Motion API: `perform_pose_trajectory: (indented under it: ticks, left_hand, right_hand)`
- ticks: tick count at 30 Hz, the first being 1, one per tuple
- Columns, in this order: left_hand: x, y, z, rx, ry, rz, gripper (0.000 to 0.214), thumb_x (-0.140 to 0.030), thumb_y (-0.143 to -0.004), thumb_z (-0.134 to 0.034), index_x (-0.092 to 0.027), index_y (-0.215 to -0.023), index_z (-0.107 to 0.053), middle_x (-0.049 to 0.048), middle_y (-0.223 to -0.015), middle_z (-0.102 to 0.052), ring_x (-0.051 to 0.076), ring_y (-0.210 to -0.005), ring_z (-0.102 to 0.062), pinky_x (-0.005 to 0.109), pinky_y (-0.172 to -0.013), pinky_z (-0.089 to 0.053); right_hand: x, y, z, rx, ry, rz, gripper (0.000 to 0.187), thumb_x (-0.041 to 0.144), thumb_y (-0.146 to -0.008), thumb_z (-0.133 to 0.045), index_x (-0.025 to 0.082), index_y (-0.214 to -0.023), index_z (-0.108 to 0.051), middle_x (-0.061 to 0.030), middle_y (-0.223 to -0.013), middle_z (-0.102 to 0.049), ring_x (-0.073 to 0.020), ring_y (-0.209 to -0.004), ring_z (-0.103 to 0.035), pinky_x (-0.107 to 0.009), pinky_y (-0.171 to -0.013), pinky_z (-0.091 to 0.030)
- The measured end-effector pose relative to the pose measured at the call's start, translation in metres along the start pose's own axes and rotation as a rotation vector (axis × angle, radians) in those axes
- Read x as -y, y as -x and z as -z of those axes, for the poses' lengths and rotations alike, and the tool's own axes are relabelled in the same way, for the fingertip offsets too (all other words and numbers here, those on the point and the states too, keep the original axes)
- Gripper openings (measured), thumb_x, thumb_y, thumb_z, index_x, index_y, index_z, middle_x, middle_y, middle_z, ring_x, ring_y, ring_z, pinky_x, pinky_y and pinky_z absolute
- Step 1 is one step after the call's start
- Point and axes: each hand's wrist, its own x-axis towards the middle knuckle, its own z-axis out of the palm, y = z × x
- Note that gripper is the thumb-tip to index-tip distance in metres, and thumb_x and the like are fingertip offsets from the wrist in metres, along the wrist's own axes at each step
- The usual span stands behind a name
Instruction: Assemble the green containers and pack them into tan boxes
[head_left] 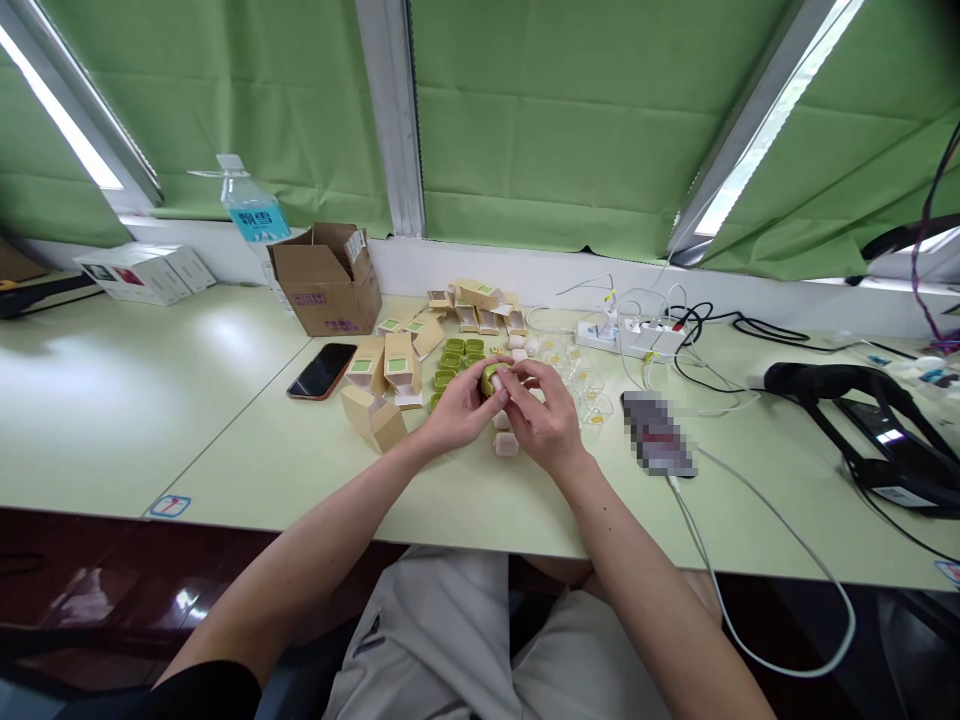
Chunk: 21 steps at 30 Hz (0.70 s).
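Observation:
My left hand [465, 405] is closed around a small green holder [487, 378] above the middle of the table. My right hand [546, 412] meets it from the right, its fingertips pinched on a pale pink block [496, 383] at the holder's opening. How deep the block sits is hidden by the fingers. Just beyond my left hand stand rows of similar green holders [452, 360]. More pale pink blocks [506, 444] lie under and behind my right hand. Several clear plastic covers [589, 375] with yellow marks are spread to its right.
Open cream cartons [401, 362] and a phone [322, 371] lie left, before a brown cardboard box [330, 285] and a water bottle [251, 205]. Rightward are a power strip [634, 338], a charging phone [656, 433] with a looping white cable [757, 500], and a black headset [862, 430].

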Motion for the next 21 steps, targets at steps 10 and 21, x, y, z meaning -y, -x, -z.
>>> perform_pose_trajectory:
  ticks: [10, 21]
  left_hand:
    - [0.002, -0.004, 0.013, 0.104, 0.33, 0.154, 0.077, -0.069, -0.084, -0.087, -0.022, -0.144, -0.075, 0.0146, -0.119, -0.079, 0.027, -0.103, -0.075, 0.034, -0.081, -0.063]
    - [0.014, -0.014, 0.025, -0.222, 0.424, 0.113, 0.062, -0.042, -0.077, -0.1, -0.026, -0.132, -0.076, 0.0063, -0.121, -0.078, 0.018, -0.098, -0.075, 0.039, -0.1, -0.064]
  right_hand:
    - [0.001, -0.002, 0.0, 0.003, -0.069, -0.085, 0.056, 0.03, -0.109, -0.065, 0.029, -0.164, -0.056, -0.0167, -0.133, -0.068, -0.0299, -0.122, -0.072, -0.045, -0.092, -0.071]
    - [-0.011, 0.006, 0.063, -0.041, 0.024, -0.471, 0.02, 0.031, -0.104, -0.063, 0.024, -0.115, -0.077, -0.0116, -0.11, -0.078, -0.0279, -0.099, -0.074, -0.041, -0.072, -0.065]
